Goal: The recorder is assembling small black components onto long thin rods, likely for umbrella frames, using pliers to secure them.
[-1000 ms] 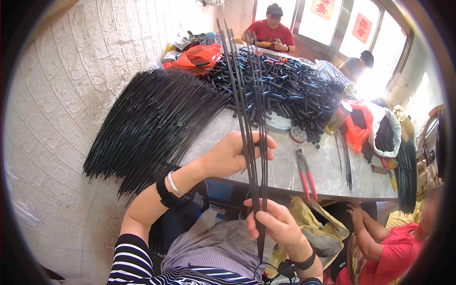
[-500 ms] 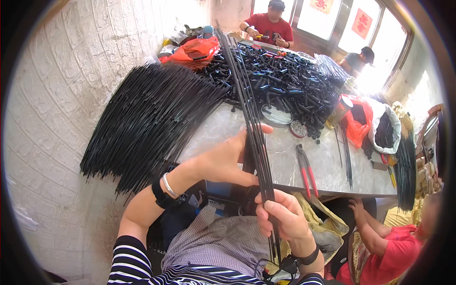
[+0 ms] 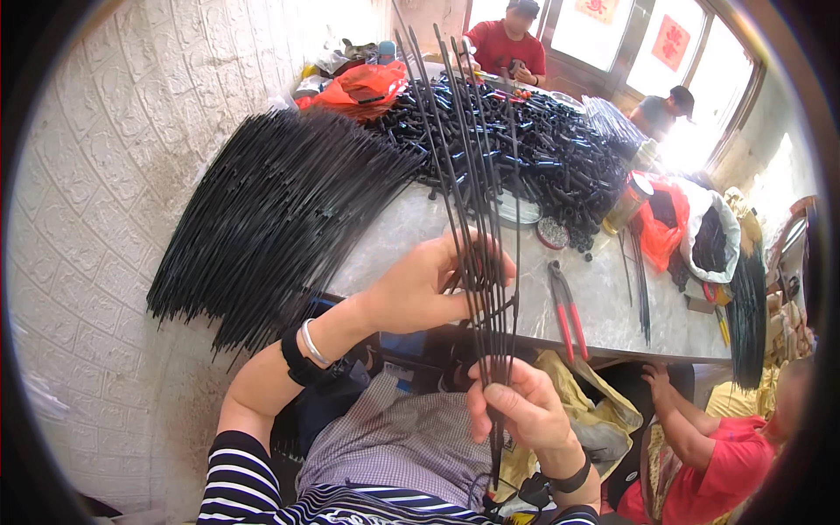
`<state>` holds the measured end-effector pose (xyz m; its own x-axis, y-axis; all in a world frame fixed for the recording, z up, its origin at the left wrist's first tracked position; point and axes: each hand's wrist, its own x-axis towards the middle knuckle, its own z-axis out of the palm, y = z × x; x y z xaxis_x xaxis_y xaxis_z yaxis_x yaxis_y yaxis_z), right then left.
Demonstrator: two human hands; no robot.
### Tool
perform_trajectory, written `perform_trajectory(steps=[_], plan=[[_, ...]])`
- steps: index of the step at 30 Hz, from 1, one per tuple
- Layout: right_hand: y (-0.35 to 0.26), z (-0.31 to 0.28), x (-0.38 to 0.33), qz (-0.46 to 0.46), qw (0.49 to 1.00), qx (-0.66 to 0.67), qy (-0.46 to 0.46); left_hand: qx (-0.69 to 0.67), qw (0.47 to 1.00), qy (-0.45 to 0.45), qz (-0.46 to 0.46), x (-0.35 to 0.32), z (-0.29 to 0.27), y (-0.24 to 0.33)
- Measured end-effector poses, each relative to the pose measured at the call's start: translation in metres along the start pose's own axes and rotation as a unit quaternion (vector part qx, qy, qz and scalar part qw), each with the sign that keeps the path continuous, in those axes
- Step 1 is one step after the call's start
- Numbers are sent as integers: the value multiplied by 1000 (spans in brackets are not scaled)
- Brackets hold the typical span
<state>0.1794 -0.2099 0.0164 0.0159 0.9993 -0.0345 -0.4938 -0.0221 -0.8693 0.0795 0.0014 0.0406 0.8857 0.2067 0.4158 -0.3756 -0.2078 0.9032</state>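
Observation:
A bunch of long, thin black rods stands nearly upright in front of me, its upper ends fanned apart over the table. Near the lower ends, my right hand pinches the rods between thumb and fingers. Higher up, my left hand curls round the bunch from the left; a dark cluster shows between its thumb and fingers, partly hidden by the rods. A large pile of similar black rods lies to the left of my hands.
Beyond the rods, a heap of short black tubular parts covers the grey table. Red-handled pincers lie at the near edge, beside a small round dish. Open bags stand at right. Other people sit around the table.
The rods have spread from a tight bundle into a loose fan. My left hand has shifted slightly right, its fingers curling more. The person across the table has changed arm position.

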Motion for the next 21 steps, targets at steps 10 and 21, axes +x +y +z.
perform_trajectory(steps=[10,21], plan=[[-10,1,-4,18,999,26,-9,-76,988,-119,-68,2,0,-2],[10,-9,-1,114,986,-20,-124,206,978,-5,40,14,0,-6]])
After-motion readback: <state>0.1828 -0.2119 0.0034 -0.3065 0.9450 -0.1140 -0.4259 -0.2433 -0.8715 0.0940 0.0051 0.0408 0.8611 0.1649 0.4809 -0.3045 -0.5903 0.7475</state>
